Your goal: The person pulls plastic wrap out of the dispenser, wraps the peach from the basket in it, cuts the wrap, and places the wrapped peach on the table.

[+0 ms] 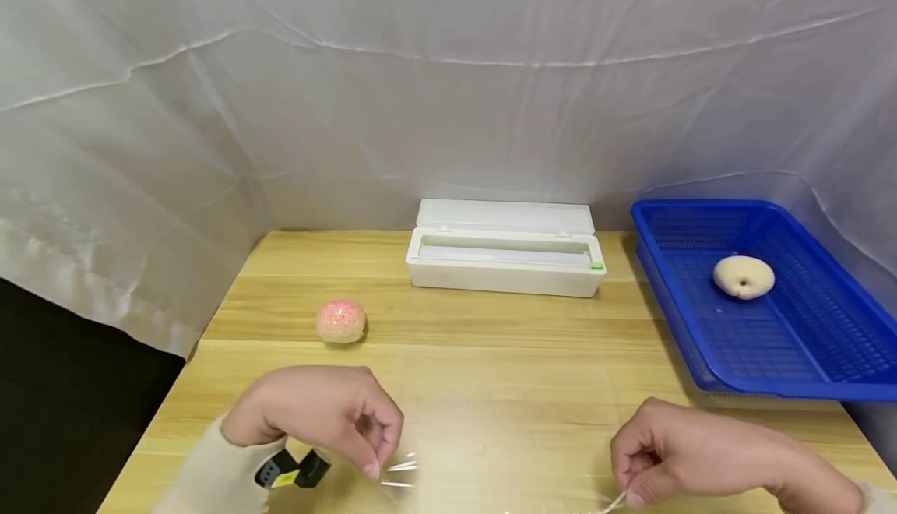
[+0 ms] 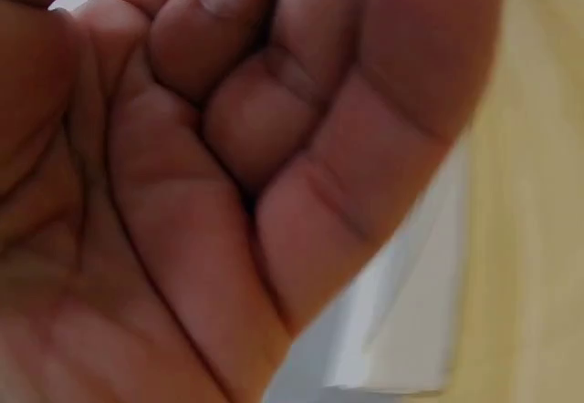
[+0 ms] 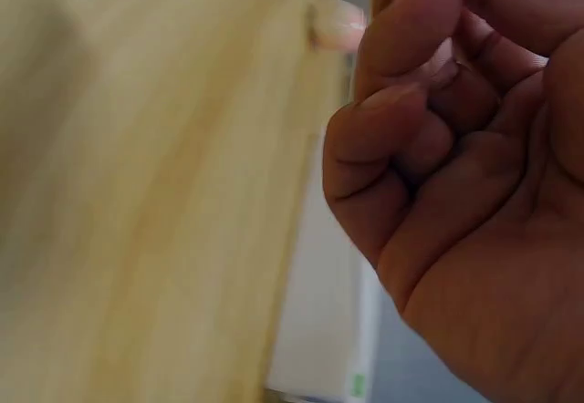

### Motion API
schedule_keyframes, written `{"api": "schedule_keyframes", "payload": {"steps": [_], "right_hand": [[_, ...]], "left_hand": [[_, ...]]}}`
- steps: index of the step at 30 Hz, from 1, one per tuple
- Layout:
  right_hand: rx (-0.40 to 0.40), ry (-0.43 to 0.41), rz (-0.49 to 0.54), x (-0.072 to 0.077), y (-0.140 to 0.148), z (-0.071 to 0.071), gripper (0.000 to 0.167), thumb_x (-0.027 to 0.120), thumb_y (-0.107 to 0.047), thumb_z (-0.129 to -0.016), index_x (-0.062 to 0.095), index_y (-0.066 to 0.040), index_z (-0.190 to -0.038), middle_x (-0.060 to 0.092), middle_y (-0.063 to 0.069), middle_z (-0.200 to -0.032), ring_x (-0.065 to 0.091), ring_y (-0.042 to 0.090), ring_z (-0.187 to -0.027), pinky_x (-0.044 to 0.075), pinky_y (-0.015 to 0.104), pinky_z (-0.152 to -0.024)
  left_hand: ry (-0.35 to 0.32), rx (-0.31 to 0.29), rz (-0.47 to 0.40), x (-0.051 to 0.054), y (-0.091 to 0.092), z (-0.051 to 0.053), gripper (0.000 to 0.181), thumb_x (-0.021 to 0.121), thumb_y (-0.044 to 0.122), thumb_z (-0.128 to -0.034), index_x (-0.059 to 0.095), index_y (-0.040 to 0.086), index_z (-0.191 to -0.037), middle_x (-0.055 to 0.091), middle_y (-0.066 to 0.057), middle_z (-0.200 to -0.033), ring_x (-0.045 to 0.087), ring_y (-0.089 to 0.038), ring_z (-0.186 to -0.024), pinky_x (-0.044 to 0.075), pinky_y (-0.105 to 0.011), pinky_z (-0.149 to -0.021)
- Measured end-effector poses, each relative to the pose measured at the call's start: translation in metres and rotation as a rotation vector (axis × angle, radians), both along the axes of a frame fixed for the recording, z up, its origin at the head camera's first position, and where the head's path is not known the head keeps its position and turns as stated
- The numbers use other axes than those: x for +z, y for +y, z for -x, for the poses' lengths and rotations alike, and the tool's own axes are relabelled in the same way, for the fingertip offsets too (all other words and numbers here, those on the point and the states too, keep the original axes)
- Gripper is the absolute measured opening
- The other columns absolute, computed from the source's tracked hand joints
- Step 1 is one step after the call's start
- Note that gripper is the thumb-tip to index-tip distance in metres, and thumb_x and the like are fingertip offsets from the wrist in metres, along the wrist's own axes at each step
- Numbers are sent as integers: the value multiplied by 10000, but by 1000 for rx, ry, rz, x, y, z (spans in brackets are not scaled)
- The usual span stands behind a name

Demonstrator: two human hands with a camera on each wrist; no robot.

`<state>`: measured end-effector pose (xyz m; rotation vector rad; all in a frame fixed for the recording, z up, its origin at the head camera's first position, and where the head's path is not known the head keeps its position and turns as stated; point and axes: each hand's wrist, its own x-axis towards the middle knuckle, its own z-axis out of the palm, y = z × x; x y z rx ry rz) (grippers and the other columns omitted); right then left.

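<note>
The white box (image 1: 504,276) stands on the table (image 1: 490,358) with its lid (image 1: 504,216) tipped back behind it, a long slot along its top and a small green tab (image 1: 596,265) at the slot's right end. Nearer the person than the box and off to its left, the left hand (image 1: 336,413) bends down at the wrist, its grip closed to a pinch between thumb and fingertip on clear film (image 1: 399,484), which shows there as a few bright creases. Nearer the person than the box and off to its right, the right hand (image 1: 680,452) has its grip pinched likewise on a thin, bunched edge of film. The film is in front of the box, toward the person; being transparent, it cannot be traced clearly between the hands. Both wrist views show curled fingers, but the pinched tips are hidden in them. To the box's left and a little nearer the person sits a pink-and-cream ball (image 1: 341,321). To the box's right is a blue basket (image 1: 669,311), and inside it lies a cream oval piece (image 1: 744,276) with a dimple. Behind the box hangs pale grey cloth (image 1: 490,124).
</note>
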<state>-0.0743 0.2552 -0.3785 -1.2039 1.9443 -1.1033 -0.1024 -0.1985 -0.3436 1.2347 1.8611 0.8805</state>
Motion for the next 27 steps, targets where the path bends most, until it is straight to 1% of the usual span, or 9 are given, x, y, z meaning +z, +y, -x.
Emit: {"api": "schedule_keyframes", "payload": {"steps": [2,5,6,9,12,18,20,24,27], "right_hand": [[-11,33,-48,-11,-4,-2,150,790,-55,-867,736,-194,-856,553,-26,-611,412,-195,-649,388,84,-504],[-13,195,-121,-25,-8,-5,229,796,-23,-807,715,-231,-755,575,-145,-613,390,-245,-646,395,52,-511],[-15,221,-139,-29,-9,-6,250,794,-13,-801,707,-236,-730,567,-172,-615,379,-253,-642,390,43,-513],[-17,256,-179,-39,-10,-6,285,784,2,-788,688,-247,-688,513,-220,-619,337,-249,-623,356,32,-509],[-17,253,-195,-46,-11,-6,288,782,2,-789,691,-251,-685,506,-225,-618,328,-239,-611,348,37,-504],[-16,347,-239,-57,-14,-7,300,793,-25,-748,695,-298,-669,524,-297,-636,356,-227,-610,351,27,-514],[-19,356,-258,-58,-15,-7,297,796,-40,-753,702,-309,-667,532,-319,-645,380,-214,-605,356,28,-519],[-19,338,-288,-59,-16,-6,257,801,-108,-805,719,-309,-668,551,-329,-652,405,-204,-594,367,35,-519],[-17,267,-303,-57,-15,-6,223,794,-161,-852,734,-287,-679,554,-326,-661,408,-203,-588,386,50,-515]], "left_hand": [[-46,2,79,-14,9,-1,111,804,139,-918,709,112,-867,661,82,-709,535,121,-655,509,-121,-618],[-33,-8,160,-33,19,-2,126,822,122,-897,714,104,-836,628,146,-705,522,119,-653,507,-112,-644],[-16,-10,183,-39,22,-3,137,829,121,-887,710,107,-821,607,163,-698,508,116,-651,498,-108,-647],[47,-13,255,-53,28,-5,174,847,133,-866,694,132,-782,556,189,-677,471,94,-642,468,-105,-655],[95,-6,327,-62,32,-7,198,860,135,-847,686,152,-753,540,201,-662,461,76,-636,449,-114,-653],[131,49,407,-71,36,-11,210,883,120,-802,704,169,-705,577,201,-641,485,59,-627,467,-139,-651],[120,72,419,-73,36,-13,215,890,113,-791,708,167,-691,583,201,-637,493,53,-628,475,-146,-649],[65,99,438,-76,34,-14,189,899,134,-800,732,166,-717,614,211,-665,542,61,-658,505,-154,-668],[0,119,437,-75,32,-14,160,875,169,-858,724,182,-806,638,210,-714,575,63,-686,513,-161,-678]]}}
